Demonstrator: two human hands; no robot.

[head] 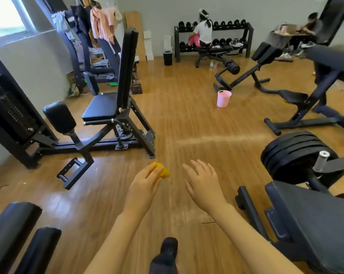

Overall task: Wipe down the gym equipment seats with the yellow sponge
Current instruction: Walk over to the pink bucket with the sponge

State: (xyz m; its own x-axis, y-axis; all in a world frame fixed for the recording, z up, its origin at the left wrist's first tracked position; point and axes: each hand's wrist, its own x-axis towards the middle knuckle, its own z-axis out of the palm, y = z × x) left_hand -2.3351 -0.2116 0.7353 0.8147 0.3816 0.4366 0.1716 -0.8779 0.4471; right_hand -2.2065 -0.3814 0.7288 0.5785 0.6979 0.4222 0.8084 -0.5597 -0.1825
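Observation:
My left hand (145, 184) grips the yellow sponge (164, 171), held out over the wooden floor in front of me. Beside it, my right hand (203, 182) is held out with fingers spread and holds nothing. A black padded machine seat (101, 106) with an upright backrest (126, 66) stands ahead to the left. A dark padded bench seat (315, 218) lies close at the lower right. Both hands are away from any seat.
A pink bucket (223, 98) stands on the floor ahead. Black roller pads (13, 230) are at lower left, weight plates (293, 153) at right, an angled bench (266, 54) further back. A person sits by the dumbbell rack (226, 26). My shoe (168, 250) shows below.

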